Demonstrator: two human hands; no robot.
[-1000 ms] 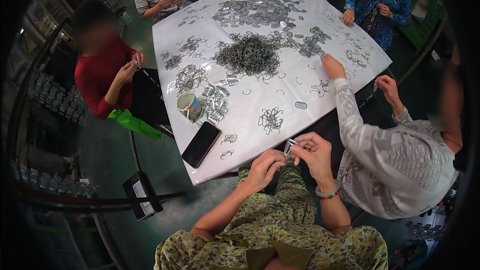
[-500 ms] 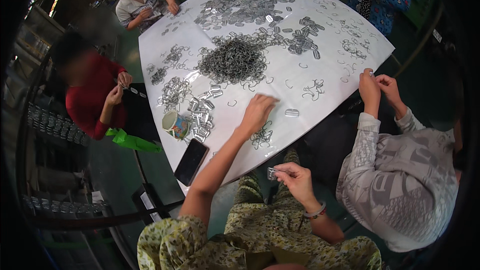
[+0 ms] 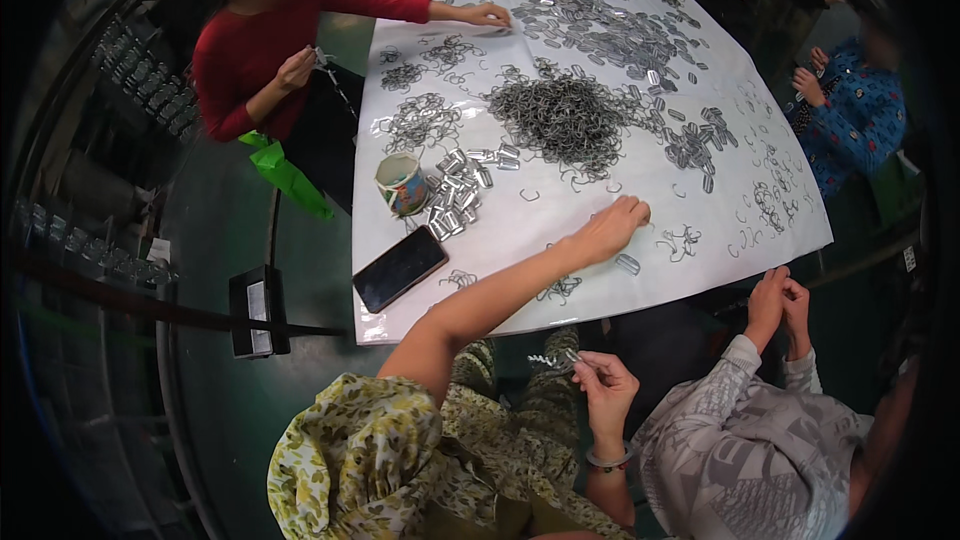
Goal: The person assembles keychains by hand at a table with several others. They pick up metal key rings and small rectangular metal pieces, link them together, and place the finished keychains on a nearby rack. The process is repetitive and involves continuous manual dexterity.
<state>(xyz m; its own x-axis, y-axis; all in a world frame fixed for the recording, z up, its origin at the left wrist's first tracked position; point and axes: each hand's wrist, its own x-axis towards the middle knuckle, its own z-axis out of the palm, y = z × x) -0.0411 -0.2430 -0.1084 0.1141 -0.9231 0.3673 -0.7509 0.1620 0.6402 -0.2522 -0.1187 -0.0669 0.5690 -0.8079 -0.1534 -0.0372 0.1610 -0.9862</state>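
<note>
My left hand [image 3: 612, 230] reaches low over the white table, its fingers drawn together at the tips. Whatever they may pinch is hidden. Just beside it, toward me, lies a single slotted oval metal plate [image 3: 628, 263]. Partly under my left forearm is a small cluster of wire hooks [image 3: 560, 287]. Off the table's near edge, above my lap, my right hand [image 3: 606, 386] pinches a small metal piece [image 3: 566, 360] between thumb and fingers. A wavy bit of wire sticks out from it to the left; its exact shape is too small to make out.
A big heap of wire hooks [image 3: 560, 118] fills the table's middle, with oval plates [image 3: 610, 35] spread behind. At left stand a printed cup [image 3: 402, 185], shiny metal pieces [image 3: 457, 195] and a phone [image 3: 400, 270]. A co-worker in grey [image 3: 750, 430] sits close at right; others surround the table.
My view has swung, shifting the table. My left hand has moved right, toward the single plate, its fingers now drawn in. My right hand still holds its piece. The red-sleeved person now reaches onto the table.
</note>
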